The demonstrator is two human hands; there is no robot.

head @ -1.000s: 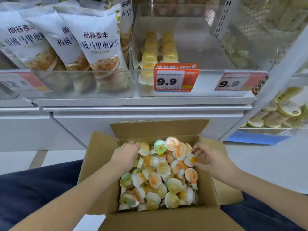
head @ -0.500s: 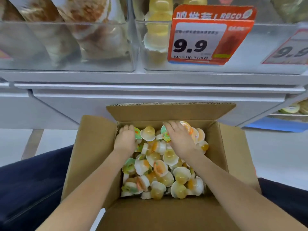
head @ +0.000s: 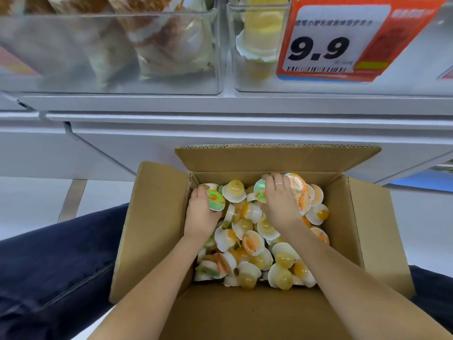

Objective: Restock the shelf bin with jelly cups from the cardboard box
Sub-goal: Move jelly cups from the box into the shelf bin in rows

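Both hands sit farther toward the far wall of the cardboard box [head: 157, 231] than a moment ago, and the view has tilted closer to the shelf. Left hand [head: 202, 213] grips a green-lidded jelly cup [head: 215, 200], its lid tipped up and facing right. Right hand [head: 279, 204] lies curled over the loose jelly cups [head: 255, 244], which point every way. Above, the clear shelf bin [head: 247, 87] holds stacked yellow cups behind a 9.9 price tag [head: 326, 42].

Plain brown cardboard box [head: 152, 231], jelly cups [head: 247, 244] seen in white, yellow and orange, some lids printed green or orange, price tag [head: 343, 38] bordered in orange-red with black "9.9" on white, shelf [head: 220, 123] coloured white, trousers [head: 56, 261] shown dark navy.
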